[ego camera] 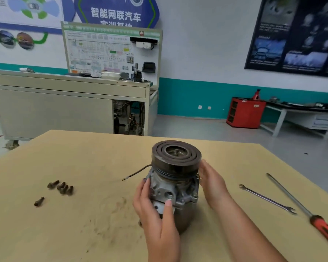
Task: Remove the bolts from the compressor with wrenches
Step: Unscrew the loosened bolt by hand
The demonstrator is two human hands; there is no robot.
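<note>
Tabletop [83, 157] bears the upright compressor [175, 178], left hand [153, 210] wrapped round its body, right hand [212, 184] flat-fingered against its side.

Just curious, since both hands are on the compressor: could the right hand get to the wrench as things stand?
Probably yes. The right hand only rests on the compressor, and the wrench lies on the table on that same side, with nothing between them.
</note>
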